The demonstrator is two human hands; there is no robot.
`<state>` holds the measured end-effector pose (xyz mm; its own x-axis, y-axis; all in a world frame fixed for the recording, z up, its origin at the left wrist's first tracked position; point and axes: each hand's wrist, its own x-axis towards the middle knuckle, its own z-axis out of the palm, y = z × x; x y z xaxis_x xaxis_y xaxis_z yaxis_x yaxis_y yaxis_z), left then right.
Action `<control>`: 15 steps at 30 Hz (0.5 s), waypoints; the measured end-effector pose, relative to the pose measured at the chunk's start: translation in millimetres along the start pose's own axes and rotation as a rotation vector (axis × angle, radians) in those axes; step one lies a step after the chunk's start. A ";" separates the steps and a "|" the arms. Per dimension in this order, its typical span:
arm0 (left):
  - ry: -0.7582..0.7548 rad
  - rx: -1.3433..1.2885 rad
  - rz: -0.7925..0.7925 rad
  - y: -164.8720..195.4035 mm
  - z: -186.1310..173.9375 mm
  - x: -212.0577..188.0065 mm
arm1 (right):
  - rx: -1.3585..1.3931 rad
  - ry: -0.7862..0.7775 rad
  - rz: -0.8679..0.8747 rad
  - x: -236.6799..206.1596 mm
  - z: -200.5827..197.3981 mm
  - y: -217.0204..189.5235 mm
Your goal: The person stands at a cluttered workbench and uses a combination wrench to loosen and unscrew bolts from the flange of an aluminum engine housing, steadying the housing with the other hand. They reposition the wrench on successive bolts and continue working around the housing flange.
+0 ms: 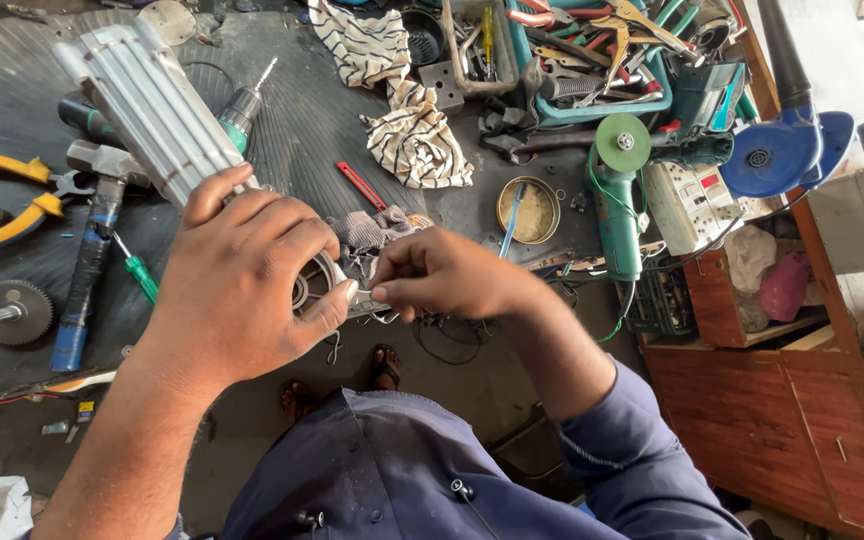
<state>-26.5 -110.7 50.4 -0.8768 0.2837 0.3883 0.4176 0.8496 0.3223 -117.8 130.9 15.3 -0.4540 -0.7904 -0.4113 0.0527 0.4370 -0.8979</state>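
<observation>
- The counter (12,90), a dark ribbed mat, fills the upper left and middle of the frame and carries loose tools spread flat, all within arm's reach.
- A wooden cabinet (752,400) stands at lower right; its open shelf holds a pink bag (785,285) and a pale one beside it.
- The teal tray (592,60) at top centre is crammed with pliers, cutters and other hand tools piled on one another.
- A ribbed grey metal housing (157,105) slants from upper left down to centre; the left hand (242,290) wraps its lower end, grip closed round it, seemingly to steady the round end face toward the other hand.
- The right hand (442,272), centre frame, has thumb and fingers pinched tight on a thin wire piece (377,315) at that end face; I cannot tell exactly what it is.
- A green angle grinder (617,200) lies right of centre, disc upward.
- A striped cloth (412,140) lies crumpled at upper centre.
- A small round tin (529,210) holds a blue-handled tool propped on its rim.
</observation>
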 end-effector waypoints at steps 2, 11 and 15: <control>-0.004 -0.007 -0.022 -0.7 -1.2 -0.7 | 0.049 0.091 -0.048 -3.3 17.8 1.9; 0.009 -0.027 -0.010 5.8 2.1 3.7 | 0.901 0.407 0.026 -18.4 116.5 27.5; 0.037 -0.011 0.011 3.1 1.2 4.2 | 0.760 0.296 0.032 -33.5 101.0 33.9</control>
<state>-29.2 -106.3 52.0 -0.8628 0.2764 0.4232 0.4301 0.8414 0.3273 -11.0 128.9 -17.2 -0.6528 -0.5894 -0.4758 0.6103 -0.0372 -0.7913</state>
